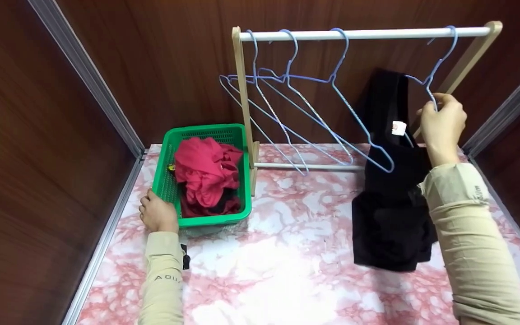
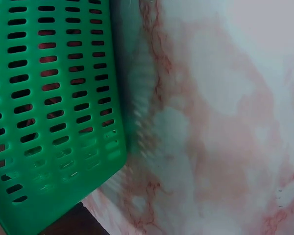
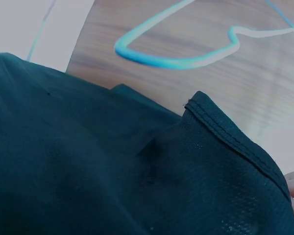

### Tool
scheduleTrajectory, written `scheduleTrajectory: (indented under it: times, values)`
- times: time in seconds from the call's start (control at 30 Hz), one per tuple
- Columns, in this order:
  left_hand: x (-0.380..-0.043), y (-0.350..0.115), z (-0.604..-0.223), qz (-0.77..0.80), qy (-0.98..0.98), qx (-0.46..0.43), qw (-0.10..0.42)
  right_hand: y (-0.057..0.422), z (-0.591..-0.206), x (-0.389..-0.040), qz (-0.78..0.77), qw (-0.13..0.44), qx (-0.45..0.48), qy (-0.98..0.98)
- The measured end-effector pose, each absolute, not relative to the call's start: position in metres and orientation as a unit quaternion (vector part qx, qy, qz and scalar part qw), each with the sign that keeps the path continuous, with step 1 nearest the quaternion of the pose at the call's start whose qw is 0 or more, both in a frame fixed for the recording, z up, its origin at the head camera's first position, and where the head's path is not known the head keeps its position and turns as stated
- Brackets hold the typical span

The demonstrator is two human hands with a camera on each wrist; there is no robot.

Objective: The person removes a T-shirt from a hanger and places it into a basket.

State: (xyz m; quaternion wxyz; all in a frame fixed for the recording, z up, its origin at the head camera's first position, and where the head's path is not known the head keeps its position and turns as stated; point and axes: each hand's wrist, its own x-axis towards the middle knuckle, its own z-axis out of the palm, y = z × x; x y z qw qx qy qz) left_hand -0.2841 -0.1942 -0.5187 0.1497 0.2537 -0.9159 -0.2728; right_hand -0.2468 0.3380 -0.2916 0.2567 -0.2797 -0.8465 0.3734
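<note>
My right hand [image 1: 444, 124] pinches the shoulder of a blue wire hanger [image 1: 436, 67], whose hook sits over the rail at the right end. A black garment [image 1: 391, 230] with a white label hangs from that hanger; its lower part reaches down to the tabletop. In the right wrist view, dark cloth [image 3: 137, 161] fills the lower part, with fingertips just showing at the right edge. My left hand [image 1: 158, 213] grips the left front rim of a green basket [image 1: 217, 220]. Crumpled red clothes [image 1: 208, 169] lie inside it. The basket's slotted wall [image 2: 54, 98] fills the left of the left wrist view.
A rack with a white rail [image 1: 386, 34] and wooden posts stands at the back. Other blue hangers [image 1: 339, 92] hang bare on its left and middle. Brown panels [image 1: 151, 67] enclose the pink-and-white marbled tabletop [image 1: 264, 271].
</note>
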Motion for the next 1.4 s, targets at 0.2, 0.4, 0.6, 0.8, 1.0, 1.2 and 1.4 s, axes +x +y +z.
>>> scheduleTrajectory:
  times: [0.2, 0.4, 0.6, 0.8, 1.0, 1.2, 1.4]
  values:
    - [-0.283, -0.194, -0.517, -0.269, -0.919, 0.254, 0.139, 0.339, -0.291, -0.247, 0.368, 0.245, -0.276, -0.854]
    - [-0.284, -0.194, -0.517, -0.27, -0.919, 0.25, 0.14, 0.341, -0.29, -0.246, 0.362, 0.251, -0.28, -0.853]
    - [-0.285, -0.193, -0.516, -0.266, -0.92, 0.25, 0.14, 0.344, -0.29, -0.246, 0.349, 0.247, -0.291, -0.856]
    - [-0.285, -0.193, -0.512, -0.271, -0.919, 0.252, 0.136, 0.346, -0.289, -0.245, 0.356, 0.245, -0.29, -0.854]
    - [-0.285, -0.198, -0.51, -0.298, -0.91, 0.264, 0.118, 0.345, -0.291, -0.246, 0.363, 0.239, -0.285, -0.854]
    - [-0.284, -0.205, -0.513, -0.326, -0.898, 0.275, 0.109, 0.343, -0.292, -0.247, 0.38, 0.24, -0.27, -0.852]
    - [-0.283, -0.21, -0.516, -0.353, -0.889, 0.273, 0.101, 0.343, -0.291, -0.246, 0.406, 0.242, -0.257, -0.843]
